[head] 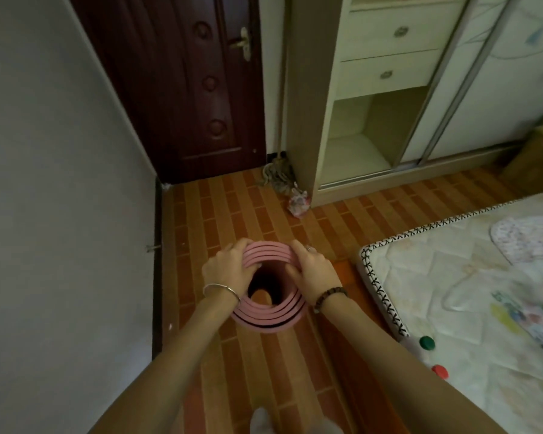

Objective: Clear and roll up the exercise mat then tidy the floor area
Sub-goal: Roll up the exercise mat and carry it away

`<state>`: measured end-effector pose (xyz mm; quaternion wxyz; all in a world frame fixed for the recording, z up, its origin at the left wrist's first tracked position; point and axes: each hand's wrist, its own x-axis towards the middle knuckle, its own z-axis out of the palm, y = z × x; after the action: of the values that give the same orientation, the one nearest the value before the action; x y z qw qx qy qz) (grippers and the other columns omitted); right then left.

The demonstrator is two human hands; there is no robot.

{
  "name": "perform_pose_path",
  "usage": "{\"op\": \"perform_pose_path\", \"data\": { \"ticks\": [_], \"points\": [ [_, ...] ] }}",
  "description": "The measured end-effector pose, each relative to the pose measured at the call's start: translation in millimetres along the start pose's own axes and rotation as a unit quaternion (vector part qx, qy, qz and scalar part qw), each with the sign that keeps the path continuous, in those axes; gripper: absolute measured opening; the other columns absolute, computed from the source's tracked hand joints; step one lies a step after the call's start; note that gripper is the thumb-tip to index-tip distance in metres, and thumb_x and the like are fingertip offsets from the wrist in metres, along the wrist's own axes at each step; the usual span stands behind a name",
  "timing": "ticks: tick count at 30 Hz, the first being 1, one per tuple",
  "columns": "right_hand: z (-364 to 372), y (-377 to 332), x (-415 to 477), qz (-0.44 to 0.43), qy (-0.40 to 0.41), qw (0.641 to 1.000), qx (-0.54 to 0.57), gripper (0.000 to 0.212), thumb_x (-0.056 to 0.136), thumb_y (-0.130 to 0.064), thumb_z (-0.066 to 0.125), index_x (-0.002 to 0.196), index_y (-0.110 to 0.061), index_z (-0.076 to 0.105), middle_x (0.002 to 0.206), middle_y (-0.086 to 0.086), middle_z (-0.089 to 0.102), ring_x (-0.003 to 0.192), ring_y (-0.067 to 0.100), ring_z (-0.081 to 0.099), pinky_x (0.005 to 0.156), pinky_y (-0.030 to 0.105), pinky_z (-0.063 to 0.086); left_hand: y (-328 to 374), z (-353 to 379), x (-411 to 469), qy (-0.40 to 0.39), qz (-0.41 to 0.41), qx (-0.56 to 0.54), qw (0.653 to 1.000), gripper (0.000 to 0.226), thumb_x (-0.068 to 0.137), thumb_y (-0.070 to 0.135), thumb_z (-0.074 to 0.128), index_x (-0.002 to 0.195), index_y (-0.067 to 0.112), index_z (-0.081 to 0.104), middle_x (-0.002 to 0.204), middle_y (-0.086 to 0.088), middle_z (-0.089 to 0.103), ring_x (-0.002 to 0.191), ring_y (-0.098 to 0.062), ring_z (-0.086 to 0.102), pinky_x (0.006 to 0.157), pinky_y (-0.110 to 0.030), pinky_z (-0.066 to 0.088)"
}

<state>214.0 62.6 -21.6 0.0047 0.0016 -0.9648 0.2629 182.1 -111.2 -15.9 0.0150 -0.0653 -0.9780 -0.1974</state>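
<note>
Pink mat [265, 316], rolled into a loose spiral, stands on end on the brick-patterned floor [232, 208] and is seen from above down its hollow core. The left hand [228, 269], with a silver bangle at the wrist, curls over the left side of the upper rim; the right hand [315, 272], with a beaded bracelet at the wrist, grips the right side, thumb inside the coils. A mattress [452, 277] lies to the right, and a dark door [182, 89] and a pale wardrobe [373, 89] stand beyond
</note>
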Motion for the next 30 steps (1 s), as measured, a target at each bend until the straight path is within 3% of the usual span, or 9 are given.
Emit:
{"op": "perform_pose_path", "data": {
  "ticks": [11, 20, 26, 30],
  "points": [
    [-24, 46, 150, 0.061, 0.076, 0.995, 0.022, 0.035, 0.094, -0.037, 0.049, 0.126, -0.024, 0.043, 0.106, 0.006, 0.058, 0.094, 0.025, 0.058, 0.079, 0.039, 0.051, 38, 9, 195, -0.016, 0.105, 0.015, 0.994, 0.046, 0.085, 0.033, 0.069, 0.126, 0.040, 0.052, 0.114, 0.006, 0.065, 0.095, -0.022, 0.065, 0.073, -0.035, 0.055],
    [-61, 123, 274, 0.122, 0.128, 0.983, 0.037, 0.039, 0.095, -0.041, 0.048, 0.131, -0.029, 0.040, 0.109, 0.001, 0.056, 0.093, 0.019, 0.059, 0.078, 0.033, 0.053, 110, 47, 351, -0.044, 0.160, 0.012, 0.986, 0.049, 0.086, 0.029, 0.068, 0.131, 0.037, 0.051, 0.124, 0.005, 0.061, 0.103, -0.023, 0.064, 0.071, -0.030, 0.050],
    [-90, 171, 339, 0.162, 0.150, 0.974, 0.054, 0.039, 0.094, -0.040, 0.050, 0.131, -0.029, 0.041, 0.108, -0.002, 0.058, 0.092, 0.016, 0.060, 0.076, 0.026, 0.051, 159, 75, 441, -0.067, 0.202, -0.006, 0.977, 0.044, 0.084, 0.030, 0.068, 0.126, 0.038, 0.055, 0.115, 0.005, 0.064, 0.095, -0.023, 0.064, 0.072, -0.035, 0.055],
    [-102, 202, 386, 0.200, 0.152, 0.967, 0.046, 0.036, 0.094, -0.038, 0.050, 0.128, -0.027, 0.043, 0.105, -0.001, 0.058, 0.089, 0.018, 0.060, 0.077, 0.031, 0.054, 186, 97, 502, -0.083, 0.232, 0.002, 0.969, 0.045, 0.086, 0.028, 0.067, 0.129, 0.035, 0.054, 0.117, 0.003, 0.063, 0.100, -0.026, 0.063, 0.074, -0.034, 0.051]
  ]
}}
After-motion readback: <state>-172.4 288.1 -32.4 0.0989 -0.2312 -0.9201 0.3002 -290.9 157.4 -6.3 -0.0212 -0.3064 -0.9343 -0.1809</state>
